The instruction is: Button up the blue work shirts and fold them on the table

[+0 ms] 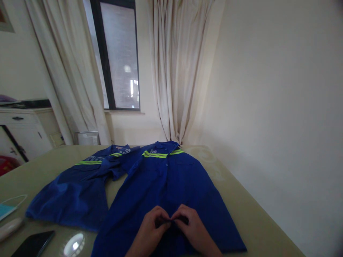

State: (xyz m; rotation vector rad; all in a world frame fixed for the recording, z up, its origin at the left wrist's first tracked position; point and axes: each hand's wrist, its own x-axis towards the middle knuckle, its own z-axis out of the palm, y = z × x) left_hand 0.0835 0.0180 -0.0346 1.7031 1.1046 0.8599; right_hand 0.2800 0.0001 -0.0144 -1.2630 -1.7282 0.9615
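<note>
A blue work shirt (166, 185) with yellow-green reflective stripes lies flat on the bed, collar away from me. My left hand (151, 228) and my right hand (191, 226) meet at the shirt's front placket near its lower part. Both hands are closed, fingertips pinching the fabric at the middle seam. A second blue garment (77, 189) with the same stripes lies to the left, partly tucked under the first shirt.
The bed surface (241, 200) is pale beige. At the left edge lie a face mask (9, 207), a white object (9, 228) and a dark phone (33, 244). A white cabinet (21, 132), curtains (177, 71) and a window (119, 53) stand behind.
</note>
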